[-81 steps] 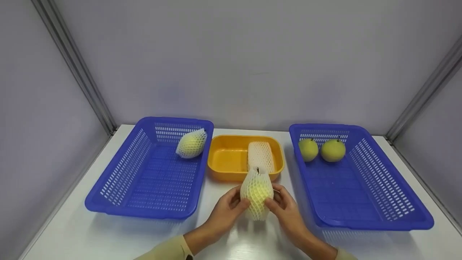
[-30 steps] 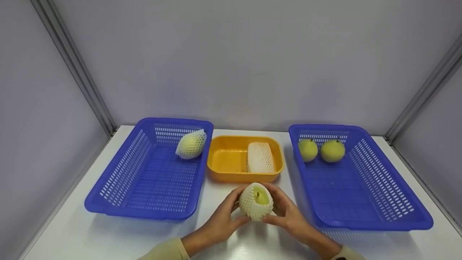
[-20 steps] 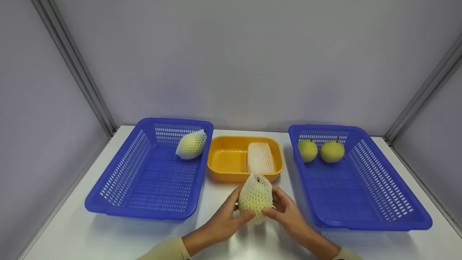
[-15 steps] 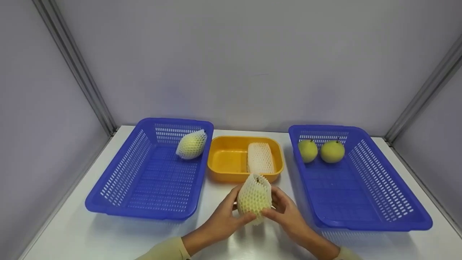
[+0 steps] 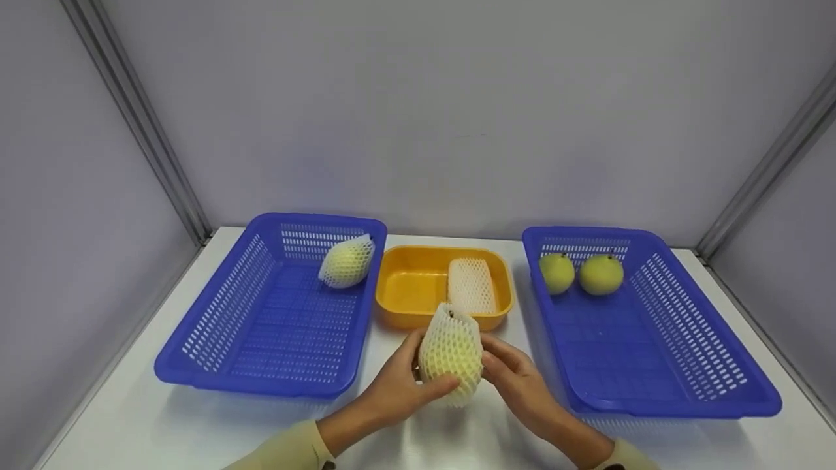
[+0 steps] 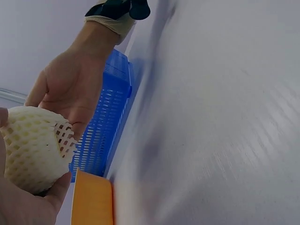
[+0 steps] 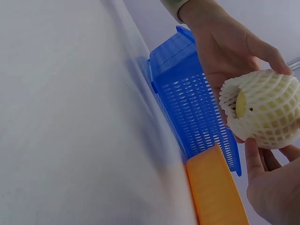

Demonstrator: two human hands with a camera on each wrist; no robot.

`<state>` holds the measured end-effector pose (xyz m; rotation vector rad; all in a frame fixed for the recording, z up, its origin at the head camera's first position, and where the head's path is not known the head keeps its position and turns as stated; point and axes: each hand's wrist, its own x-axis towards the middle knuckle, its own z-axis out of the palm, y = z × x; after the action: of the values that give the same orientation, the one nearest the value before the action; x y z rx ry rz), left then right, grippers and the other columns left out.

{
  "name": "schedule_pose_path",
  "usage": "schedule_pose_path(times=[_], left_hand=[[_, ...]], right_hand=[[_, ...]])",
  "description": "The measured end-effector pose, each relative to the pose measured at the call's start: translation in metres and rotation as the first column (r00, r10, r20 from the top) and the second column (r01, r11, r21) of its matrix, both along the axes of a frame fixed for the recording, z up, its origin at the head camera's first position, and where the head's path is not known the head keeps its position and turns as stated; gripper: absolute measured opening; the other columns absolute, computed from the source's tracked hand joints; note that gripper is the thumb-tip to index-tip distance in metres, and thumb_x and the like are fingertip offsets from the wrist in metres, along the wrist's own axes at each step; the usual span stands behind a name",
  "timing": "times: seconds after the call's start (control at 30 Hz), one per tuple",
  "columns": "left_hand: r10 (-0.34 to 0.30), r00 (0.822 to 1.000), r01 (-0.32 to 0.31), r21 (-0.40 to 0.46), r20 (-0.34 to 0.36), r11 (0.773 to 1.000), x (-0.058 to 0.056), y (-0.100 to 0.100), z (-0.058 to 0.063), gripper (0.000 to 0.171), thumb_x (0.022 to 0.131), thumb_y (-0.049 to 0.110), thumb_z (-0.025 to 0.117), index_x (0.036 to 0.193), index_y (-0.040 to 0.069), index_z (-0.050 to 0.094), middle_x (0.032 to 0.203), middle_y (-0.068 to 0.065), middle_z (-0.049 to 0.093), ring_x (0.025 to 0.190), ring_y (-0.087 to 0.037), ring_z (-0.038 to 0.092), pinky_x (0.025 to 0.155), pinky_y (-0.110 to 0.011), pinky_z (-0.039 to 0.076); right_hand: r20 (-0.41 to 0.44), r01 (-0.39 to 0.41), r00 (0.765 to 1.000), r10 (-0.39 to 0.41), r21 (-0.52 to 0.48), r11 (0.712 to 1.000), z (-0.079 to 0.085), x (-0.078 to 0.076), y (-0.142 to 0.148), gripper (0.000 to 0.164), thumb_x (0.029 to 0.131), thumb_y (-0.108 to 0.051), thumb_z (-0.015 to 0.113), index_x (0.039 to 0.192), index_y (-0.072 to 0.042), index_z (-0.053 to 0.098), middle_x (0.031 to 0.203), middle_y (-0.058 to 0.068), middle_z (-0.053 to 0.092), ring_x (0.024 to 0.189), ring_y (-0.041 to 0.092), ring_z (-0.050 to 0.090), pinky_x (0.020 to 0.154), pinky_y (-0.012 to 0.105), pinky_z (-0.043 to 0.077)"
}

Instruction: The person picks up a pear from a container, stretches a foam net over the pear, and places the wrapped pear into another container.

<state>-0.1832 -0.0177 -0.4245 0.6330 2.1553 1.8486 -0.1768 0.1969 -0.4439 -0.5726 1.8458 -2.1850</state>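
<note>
In the head view, a yellow-green pear in a white foam net (image 5: pixel 452 356) is held up over the table, its stem showing at the net's narrow upper end. My left hand (image 5: pixel 395 388) grips it from the left, thumb across its front. At the pear's right side, my right hand (image 5: pixel 522 388) has its fingertips close against the net, and its thumb is off the front. The left wrist view shows the right palm turned toward the netted pear (image 6: pixel 33 145). In the right wrist view, the open end of the net (image 7: pixel 229 101) bares some pear skin.
An orange tray (image 5: pixel 411 287) behind the hands holds flat white foam nets (image 5: pixel 471 284). The left blue basket (image 5: pixel 261 386) contains one netted pear (image 5: pixel 346 262). Two bare pears (image 5: pixel 601 274) sit at the back of the right blue basket (image 5: pixel 673 408). Walls enclose the white table.
The pear was turned stem-end toward the camera, then tipped upright again. It has since shifted slightly left and up with my left hand, while my right thumb has come off its front.
</note>
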Motion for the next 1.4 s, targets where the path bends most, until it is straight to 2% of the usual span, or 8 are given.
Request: schedule_pose_path(times=[0.2,0.3,0.47,0.6,0.77,1.03,1.17,1.4], left_hand=[[0.011,1.0,-0.011,0.044,-0.008,0.999,0.002,-0.003,0.009,0.069,0.079,0.032,0.072,0.132,0.006,0.037,0.119,-0.009,0.053,0.104,-0.018,0.055,0.087,-0.031,0.05],[0.011,1.0,-0.01,0.065,-0.022,0.998,0.002,-0.007,0.013,0.07,0.08,0.032,0.072,0.134,0.004,0.037,0.12,-0.01,0.051,0.104,-0.019,0.055,0.086,-0.031,0.05],[-0.02,1.0,0.02,0.087,-0.003,0.996,-0.001,-0.018,0.025,0.073,0.08,0.031,0.072,0.136,0.001,0.036,0.118,-0.014,0.052,0.102,-0.022,0.056,0.084,-0.033,0.052],[-0.04,0.999,0.04,0.096,0.006,0.995,-0.006,-0.03,0.038,0.072,0.08,0.029,0.073,0.134,-0.001,0.036,0.113,-0.017,0.054,0.098,-0.024,0.059,0.083,-0.034,0.053],[-0.005,0.999,0.002,0.067,0.05,0.998,-0.014,-0.045,0.057,0.076,0.079,0.031,0.073,0.137,0.003,0.032,0.116,-0.017,0.053,0.1,-0.024,0.058,0.085,-0.034,0.051],[0.121,0.992,-0.121,-0.002,0.031,0.993,-0.04,-0.069,0.083,0.076,0.082,0.031,0.072,0.14,0.008,0.028,0.122,-0.015,0.051,0.105,-0.025,0.056,0.091,-0.036,0.049],[0.195,0.981,-0.194,-0.114,-0.003,0.974,-0.056,-0.089,0.093,0.078,0.082,0.035,0.071,0.14,0.008,0.027,0.124,-0.013,0.049,0.107,-0.025,0.054,0.094,-0.036,0.047],[0.26,0.963,-0.27,-0.198,-0.073,0.943,-0.088,-0.128,0.104,0.082,0.082,0.037,0.071,0.14,0.003,0.026,0.126,-0.016,0.047,0.111,-0.027,0.051,0.096,-0.039,0.044]], right_hand=[[-0.024,0.028,0.999,-0.029,-0.057,0.998,0.005,-0.002,-0.006,0.037,0.104,-0.019,0.033,0.133,-0.001,0.044,0.131,0.011,0.05,0.122,0.023,0.047,0.099,0.037,0.042],[0.015,0.051,0.999,-0.049,-0.094,0.994,0.005,-0.004,-0.01,0.039,0.104,-0.025,0.03,0.127,0.001,0.048,0.122,0.01,0.056,0.115,0.022,0.052,0.093,0.037,0.046],[0.138,0.075,0.987,-0.076,0.014,0.997,0.003,-0.005,-0.02,0.039,0.102,-0.034,0.035,0.12,-0.005,0.055,0.104,0.006,0.064,0.094,0.019,0.058,0.073,0.031,0.051],[0.202,0.022,0.979,-0.042,0.096,0.995,0.001,-0.004,-0.031,0.039,0.1,-0.036,0.041,0.12,-0.006,0.056,0.097,0.005,0.066,0.088,0.018,0.06,0.066,0.027,0.049],[0.26,-0.093,0.964,0.055,0.139,0.986,0.003,-0.003,-0.05,0.041,0.099,-0.037,0.043,0.115,-0.003,0.058,0.094,0.009,0.068,0.084,0.018,0.062,0.061,0.025,0.047],[0.253,-0.172,0.959,0.126,0.165,0.971,0.007,0.001,-0.092,0.033,0.096,-0.027,0.05,0.107,0.003,0.061,0.09,0.013,0.069,0.076,0.016,0.063,0.054,0.023,0.046],[0.241,-0.196,0.958,0.154,0.161,0.967,0.006,0.005,-0.109,0.031,0.095,-0.023,0.051,0.107,0.004,0.06,0.091,0.013,0.069,0.074,0.015,0.063,0.054,0.023,0.046],[0.254,-0.185,0.958,0.133,0.192,0.964,0.007,0.007,-0.127,0.029,0.096,-0.027,0.05,0.106,-0.003,0.062,0.092,0.013,0.069,0.076,0.017,0.063,0.055,0.024,0.046]])
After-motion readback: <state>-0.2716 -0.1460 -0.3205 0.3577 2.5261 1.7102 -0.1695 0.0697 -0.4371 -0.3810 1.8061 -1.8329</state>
